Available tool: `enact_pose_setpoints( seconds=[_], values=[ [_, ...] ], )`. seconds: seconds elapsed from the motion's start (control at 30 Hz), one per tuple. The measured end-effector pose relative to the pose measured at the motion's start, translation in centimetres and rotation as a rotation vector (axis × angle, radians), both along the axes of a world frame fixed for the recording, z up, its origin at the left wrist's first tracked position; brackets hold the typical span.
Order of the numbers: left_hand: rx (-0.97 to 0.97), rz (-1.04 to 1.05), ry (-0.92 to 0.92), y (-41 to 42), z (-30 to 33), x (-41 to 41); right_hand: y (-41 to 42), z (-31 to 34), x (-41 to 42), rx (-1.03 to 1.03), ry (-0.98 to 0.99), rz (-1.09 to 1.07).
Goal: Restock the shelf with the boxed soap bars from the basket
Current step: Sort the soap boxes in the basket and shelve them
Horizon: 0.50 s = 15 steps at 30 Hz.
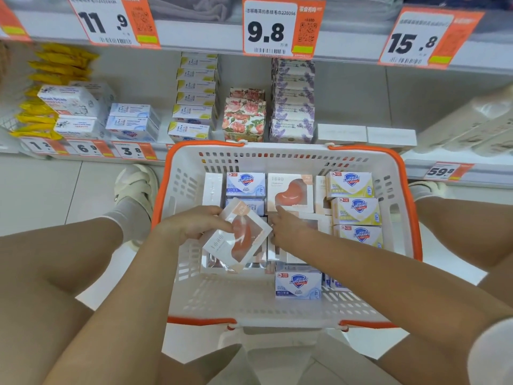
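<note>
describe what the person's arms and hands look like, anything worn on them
Both forearms are bare as far as the picture shows. The left hand and right hand have no gloves, and no rings, watch or bracelet are visible on the wrists or fingers. A white sleeve edge shows at the lower right, on the right arm.

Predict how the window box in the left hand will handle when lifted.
The soap box is probably stiff: its edges stay straight in the left hand. Its clear window may dent. Flat sides suggest it won't roll.
</note>
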<state>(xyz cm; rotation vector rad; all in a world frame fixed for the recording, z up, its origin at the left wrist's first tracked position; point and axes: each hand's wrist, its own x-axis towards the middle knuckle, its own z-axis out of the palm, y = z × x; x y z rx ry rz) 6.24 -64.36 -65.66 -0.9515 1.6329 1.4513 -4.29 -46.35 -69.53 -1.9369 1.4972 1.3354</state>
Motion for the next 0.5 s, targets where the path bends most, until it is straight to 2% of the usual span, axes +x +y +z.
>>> enact_pose_setpoints(
  seconds=[0.1, 0.23, 0.37, 0.43, 0.5],
  values=[
    [0.017, 0.080, 0.025, 0.0, -0.4, -0.2, 1.0, 1.2, -2.0, -0.165, -0.132, -0.115],
    [0.107, 0.261, 0.116, -0.6, -0.1, 0.2, 3.7, 3.9, -5.4, -0.312, -0.293, -0.408],
    [0.240, 0.581, 0.248, -0.7, 0.9, 0.2, 5.6, 7.7, -6.6, -0.528, -0.609, -1.025],
    [0.264, 0.677, 0.281, -0.9, 1.7, -0.2, 6.5, 9.7, -7.1, -0.652, -0.808, -1.350],
    [0.271, 0.739, 0.309, -1.0, 2.4, -0.6, 7.4, 11.4, -7.5, -0.719, -1.026, -1.585]
  ],
)
